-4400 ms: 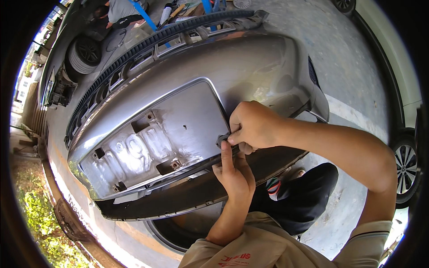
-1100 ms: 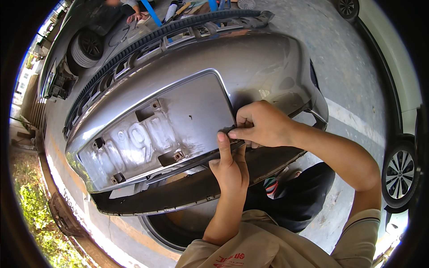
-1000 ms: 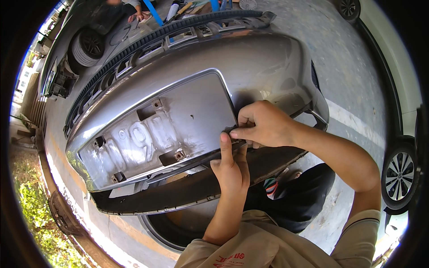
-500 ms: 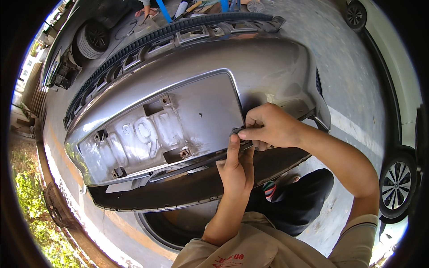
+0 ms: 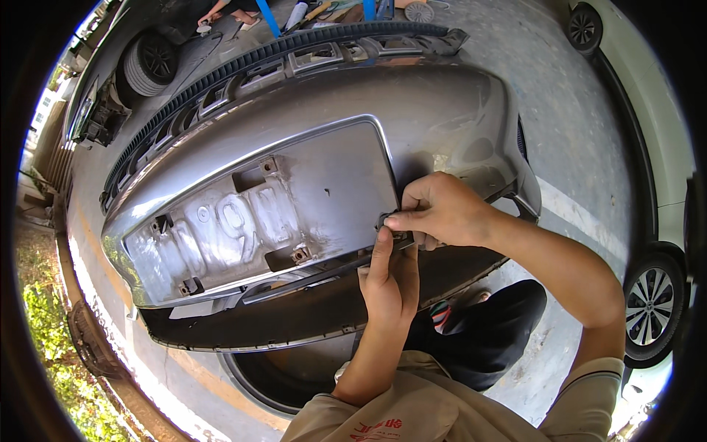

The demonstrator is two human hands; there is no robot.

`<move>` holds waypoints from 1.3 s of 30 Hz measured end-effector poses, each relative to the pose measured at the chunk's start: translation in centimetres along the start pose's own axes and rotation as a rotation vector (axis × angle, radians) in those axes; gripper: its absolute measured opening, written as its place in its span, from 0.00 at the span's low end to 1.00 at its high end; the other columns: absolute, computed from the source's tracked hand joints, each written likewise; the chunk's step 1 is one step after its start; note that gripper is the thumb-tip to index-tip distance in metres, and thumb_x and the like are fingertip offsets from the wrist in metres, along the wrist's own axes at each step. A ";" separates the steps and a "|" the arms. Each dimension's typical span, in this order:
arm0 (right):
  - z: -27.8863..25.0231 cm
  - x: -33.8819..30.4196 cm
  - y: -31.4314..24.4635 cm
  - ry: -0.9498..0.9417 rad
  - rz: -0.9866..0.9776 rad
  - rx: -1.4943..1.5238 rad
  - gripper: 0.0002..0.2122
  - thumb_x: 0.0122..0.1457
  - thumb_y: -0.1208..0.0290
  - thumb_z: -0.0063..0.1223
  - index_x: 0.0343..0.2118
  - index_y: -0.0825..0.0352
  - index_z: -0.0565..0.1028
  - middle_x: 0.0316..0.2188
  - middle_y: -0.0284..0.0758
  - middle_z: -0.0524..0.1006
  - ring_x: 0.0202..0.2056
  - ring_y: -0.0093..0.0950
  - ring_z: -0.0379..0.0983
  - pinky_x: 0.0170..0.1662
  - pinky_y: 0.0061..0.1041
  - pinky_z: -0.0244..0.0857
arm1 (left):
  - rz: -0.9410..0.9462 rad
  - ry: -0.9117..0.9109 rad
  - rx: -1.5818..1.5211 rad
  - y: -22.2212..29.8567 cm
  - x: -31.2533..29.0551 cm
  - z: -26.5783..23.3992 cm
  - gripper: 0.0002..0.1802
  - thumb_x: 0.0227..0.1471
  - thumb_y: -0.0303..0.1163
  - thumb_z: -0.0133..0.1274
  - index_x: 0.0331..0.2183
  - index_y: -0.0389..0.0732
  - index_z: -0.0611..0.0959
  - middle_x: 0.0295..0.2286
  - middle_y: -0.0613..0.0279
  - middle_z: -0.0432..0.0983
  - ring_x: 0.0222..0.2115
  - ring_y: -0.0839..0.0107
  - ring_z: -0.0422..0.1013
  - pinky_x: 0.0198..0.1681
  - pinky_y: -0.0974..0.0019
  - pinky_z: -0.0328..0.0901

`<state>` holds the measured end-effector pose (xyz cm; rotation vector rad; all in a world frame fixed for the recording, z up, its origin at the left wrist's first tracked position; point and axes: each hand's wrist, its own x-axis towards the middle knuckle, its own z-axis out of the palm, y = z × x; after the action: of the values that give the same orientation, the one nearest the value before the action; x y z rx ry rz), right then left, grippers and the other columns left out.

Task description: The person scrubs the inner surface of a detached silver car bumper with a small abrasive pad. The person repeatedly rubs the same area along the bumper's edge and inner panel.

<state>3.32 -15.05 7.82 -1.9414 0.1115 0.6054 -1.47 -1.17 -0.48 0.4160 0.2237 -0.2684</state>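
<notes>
A grey-bronze car bumper (image 5: 442, 96) lies in front of me, with a recessed plate area (image 5: 346, 162) framed by a bright trim line. At the lower right corner of this recess, my right hand (image 5: 449, 210) pinches a small dark part (image 5: 382, 219) between thumb and fingers. My left hand (image 5: 390, 283) comes from below, its thumb raised against that same part. The left fingers curl behind the thumb at the bumper's lower edge and are partly hidden. What exactly the dark part is cannot be made out.
A long black slatted trim (image 5: 294, 40) lies behind the bumper. Beneath the bumper's lower lip sits a round black rim (image 5: 250, 390). A pale car (image 5: 666, 147) stands close on the right. Far left, a wheel (image 5: 151, 62) stands near another person's hand (image 5: 213, 16).
Both hands keep their grip at the recess corner, with little finger movement. The view has shifted slightly. At the far end, the other person's hand has moved left and now holds a small tool.
</notes>
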 end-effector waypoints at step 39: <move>-4.4 1.8 1.2 -0.367 -0.124 0.024 0.12 0.64 0.66 0.53 0.34 0.73 0.77 0.23 0.36 0.79 0.23 0.23 0.77 0.23 0.21 0.68 | 0.244 0.131 0.271 -1.4 0.2 1.8 0.19 0.56 0.28 0.57 0.49 0.37 0.73 0.45 0.58 0.74 0.46 0.65 0.71 0.52 0.53 0.67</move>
<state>6.07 -19.12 7.39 -1.7681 -0.2298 0.8601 -1.42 -3.20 0.60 0.7243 0.2632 -0.0304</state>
